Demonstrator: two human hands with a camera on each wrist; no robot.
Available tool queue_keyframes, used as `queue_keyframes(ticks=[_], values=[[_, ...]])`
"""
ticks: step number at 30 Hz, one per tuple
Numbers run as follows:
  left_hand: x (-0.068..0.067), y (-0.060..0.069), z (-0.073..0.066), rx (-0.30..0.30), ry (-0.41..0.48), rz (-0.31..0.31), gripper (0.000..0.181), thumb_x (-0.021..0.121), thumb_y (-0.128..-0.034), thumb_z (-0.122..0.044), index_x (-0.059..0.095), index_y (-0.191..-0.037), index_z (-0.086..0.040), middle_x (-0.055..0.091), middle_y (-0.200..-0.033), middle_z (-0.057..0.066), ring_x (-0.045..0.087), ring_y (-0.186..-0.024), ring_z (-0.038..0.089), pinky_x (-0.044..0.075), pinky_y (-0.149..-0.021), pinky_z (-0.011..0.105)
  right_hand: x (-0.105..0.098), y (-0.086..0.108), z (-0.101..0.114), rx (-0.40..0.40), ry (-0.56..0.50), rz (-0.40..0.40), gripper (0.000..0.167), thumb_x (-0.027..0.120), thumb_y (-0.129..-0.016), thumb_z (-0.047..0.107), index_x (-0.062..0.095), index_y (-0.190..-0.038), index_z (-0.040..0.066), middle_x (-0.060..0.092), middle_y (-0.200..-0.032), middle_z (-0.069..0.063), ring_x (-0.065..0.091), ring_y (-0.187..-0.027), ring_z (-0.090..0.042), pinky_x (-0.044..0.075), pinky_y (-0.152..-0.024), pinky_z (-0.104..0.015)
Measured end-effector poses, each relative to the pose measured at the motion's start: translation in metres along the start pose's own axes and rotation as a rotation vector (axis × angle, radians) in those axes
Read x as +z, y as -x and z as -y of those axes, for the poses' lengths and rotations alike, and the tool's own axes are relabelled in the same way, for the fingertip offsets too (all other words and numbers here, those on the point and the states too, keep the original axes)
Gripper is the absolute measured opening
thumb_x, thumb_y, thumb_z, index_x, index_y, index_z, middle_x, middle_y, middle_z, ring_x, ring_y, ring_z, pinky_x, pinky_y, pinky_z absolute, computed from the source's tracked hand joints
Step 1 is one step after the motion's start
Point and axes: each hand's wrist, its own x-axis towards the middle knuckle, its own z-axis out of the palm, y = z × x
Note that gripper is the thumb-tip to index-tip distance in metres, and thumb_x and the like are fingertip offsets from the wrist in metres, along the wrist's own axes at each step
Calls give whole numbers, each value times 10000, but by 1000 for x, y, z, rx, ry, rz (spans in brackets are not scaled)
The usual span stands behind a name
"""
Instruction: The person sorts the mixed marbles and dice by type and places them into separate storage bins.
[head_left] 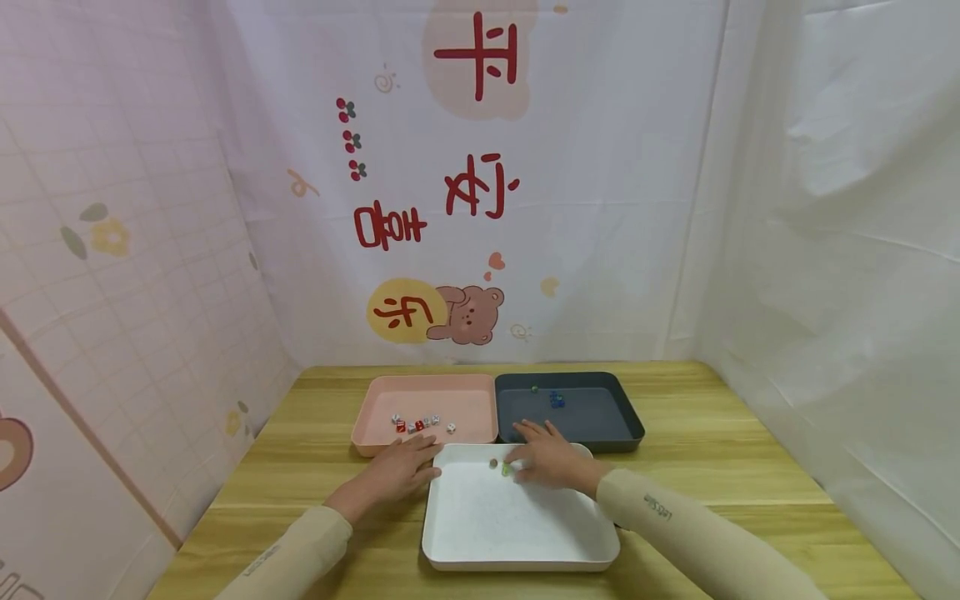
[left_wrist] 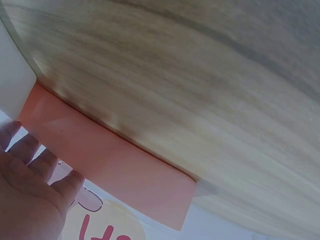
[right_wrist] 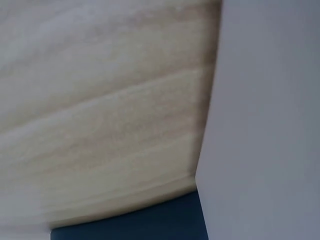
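In the head view a white tray [head_left: 517,533] stands on the table in front. Inside it, near its far side, lie a small green die [head_left: 506,470] and a small brownish die [head_left: 492,463]. My right hand [head_left: 551,458] is over this tray, fingers spread, with thumb and forefinger beside the green die; whether they touch it cannot be made out. My left hand [head_left: 401,468] lies at the white tray's far left corner, fingers extended towards the near rim of the pink tray [head_left: 465,387]. In the left wrist view its fingers [left_wrist: 45,162] are by the pink tray's wall.
Several white and red dice [head_left: 419,425] are in the pink tray. To its right a dark grey tray [head_left: 600,425] holds a cluster of blue dice [head_left: 557,401] and a green die [head_left: 534,389]. Behind the wooden table [head_left: 300,467] hangs a printed white cloth [head_left: 615,208].
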Motion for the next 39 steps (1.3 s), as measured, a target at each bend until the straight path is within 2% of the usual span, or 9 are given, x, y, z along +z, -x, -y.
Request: queue_keyframes(ticks=[8, 15, 21, 26, 32, 39], values=[[1, -1, 1, 6, -1, -5, 511, 532, -1035, -311, 504, -1432, 8, 437, -1493, 222, 362, -1397, 421, 251, -1100, 658, 1, 3, 1, -64, -32, 5, 380, 694, -924, 359, 685, -1295, 281, 348, -1567, -165, 247, -1463, -378, 140, -1121, -687], [1, -1, 1, 4, -2, -8, 515, 529, -1035, -319, 505, -1432, 8, 436, -1494, 221, 358, -1400, 420, 248, -1102, 657, 4, 1, 0, -133, -10, -3, 239, 701, -890, 406, 776, -1104, 327, 385, -1556, -121, 270, -1458, -357, 145, -1121, -686], [1, -1, 1, 4, -1, -8, 512, 527, -1036, -321, 507, -1434, 0, 437, -1495, 216, 359, -1401, 415, 249, -1103, 654, 5, 2, 1, -153, -12, -14, 193, 712, -883, 400, 795, -1034, 313, 413, -1538, -122, 284, -1453, -353, 145, -1119, -689], [1, -1, 2, 0, 2, -1, 517, 525, -1037, -323, 500, -1439, 1, 429, -1502, 213, 352, -1405, 415, 243, -1108, 651, 1, 5, 1, -137, -37, -41, 176, 727, -883, 387, 800, -1021, 305, 425, -1528, -130, 294, -1445, -367, 150, -1115, -693], [1, -1, 2, -1, 0, 0, 519, 523, -1038, -327, 499, -1439, 2, 429, -1502, 213, 350, -1406, 416, 244, -1108, 651, -6, 9, -3, -107, -86, -93, 167, 748, -888, 323, 808, -1021, 242, 434, -1513, -167, 304, -1433, -399, 156, -1109, -700], [1, -1, 2, 2, -6, -1, 520, 520, -1038, -335, 503, -1437, -1, 435, -1498, 214, 360, -1402, 412, 250, -1105, 651, -12, 10, -14, -33, -123, -142, 206, 736, -892, 368, 803, -1044, 247, 412, -1529, -158, 297, -1440, -387, 161, -1104, -705]])
